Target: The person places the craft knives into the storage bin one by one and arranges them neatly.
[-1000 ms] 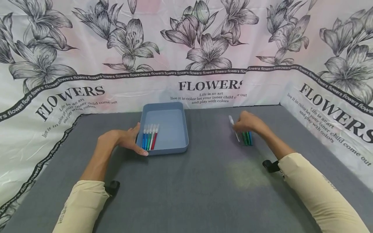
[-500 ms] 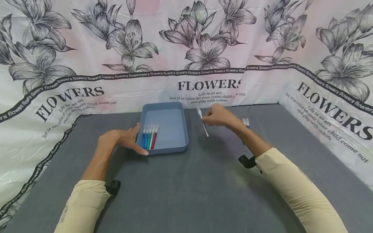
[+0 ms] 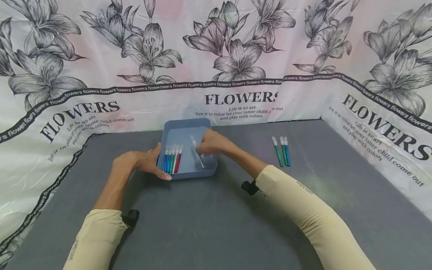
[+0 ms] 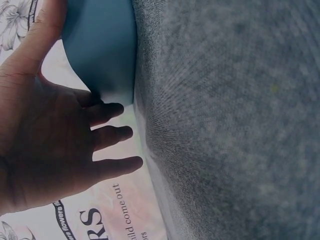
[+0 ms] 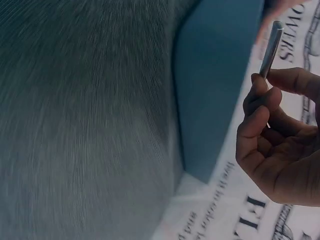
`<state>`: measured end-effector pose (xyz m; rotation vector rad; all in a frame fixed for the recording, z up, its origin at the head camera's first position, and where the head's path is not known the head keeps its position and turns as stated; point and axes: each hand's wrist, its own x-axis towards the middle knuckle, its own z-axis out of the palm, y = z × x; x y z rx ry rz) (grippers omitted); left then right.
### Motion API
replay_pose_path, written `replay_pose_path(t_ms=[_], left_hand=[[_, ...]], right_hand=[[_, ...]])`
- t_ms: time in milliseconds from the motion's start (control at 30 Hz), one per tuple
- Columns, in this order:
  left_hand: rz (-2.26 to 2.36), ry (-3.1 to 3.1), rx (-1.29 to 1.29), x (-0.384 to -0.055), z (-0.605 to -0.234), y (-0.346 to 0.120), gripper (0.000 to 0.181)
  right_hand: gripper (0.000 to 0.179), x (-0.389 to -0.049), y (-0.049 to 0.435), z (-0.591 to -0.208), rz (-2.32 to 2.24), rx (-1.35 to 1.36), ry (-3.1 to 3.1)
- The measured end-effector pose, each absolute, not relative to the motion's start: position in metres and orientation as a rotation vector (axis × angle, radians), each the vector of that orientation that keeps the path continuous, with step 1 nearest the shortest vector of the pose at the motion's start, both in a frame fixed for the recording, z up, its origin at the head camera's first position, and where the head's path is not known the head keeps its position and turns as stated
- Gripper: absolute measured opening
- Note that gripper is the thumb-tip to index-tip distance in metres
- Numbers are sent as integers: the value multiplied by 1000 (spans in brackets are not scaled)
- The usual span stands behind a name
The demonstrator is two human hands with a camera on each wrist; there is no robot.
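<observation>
A blue-grey rectangular tray [image 3: 180, 135] lies on the dark tabletop. Along its left side several felt-tip markers [image 3: 170, 160] with pale caps lie in a row, among them blue, green, white and red ones. My left hand [image 3: 143, 162] rests against the tray's front left corner, thumb along the front wall; in the left wrist view its fingers [image 4: 112, 169] are spread and fairly straight. Above the tray's right half, my right hand [image 3: 213, 143] pinches a whitish marker [image 3: 201, 162] between thumb and fingertips. The right wrist view shows this marker's silvery end [image 5: 271, 50] sticking out.
To the right on the table lie two green markers and a blue marker [image 3: 287, 155], all with pale caps. A white cloth [image 3: 236, 105] printed with flowers and lettering hangs behind and beside the grey tabletop [image 3: 202, 225].
My right hand has carried the whitish marker leftward from beside the other loose markers to over the tray. My left hand has stayed at the tray's corner.
</observation>
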<state>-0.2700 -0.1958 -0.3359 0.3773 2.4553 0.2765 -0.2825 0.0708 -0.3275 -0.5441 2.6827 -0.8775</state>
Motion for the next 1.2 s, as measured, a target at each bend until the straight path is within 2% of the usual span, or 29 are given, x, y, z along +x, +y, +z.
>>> replay_pose_path(t_ms=[267, 533, 800, 1033, 1200], left_hand=[[261, 2454, 401, -277, -328, -191, 150], [243, 2464, 406, -277, -326, -191, 148], [269, 2469, 411, -275, -331, -193, 150], [304, 2457, 385, -272, -334, -195, 149], [302, 2453, 373, -271, -335, -196, 150]], right_hand=[[36, -290, 49, -337, -943, -460, 2594], [35, -289, 28, -341, -753, -456, 2647], [15, -284, 12, -338, -559, -534, 2606], [13, -278, 13, -331, -541, -598, 2557], [17, -270, 29, -322, -649, -673, 2543]])
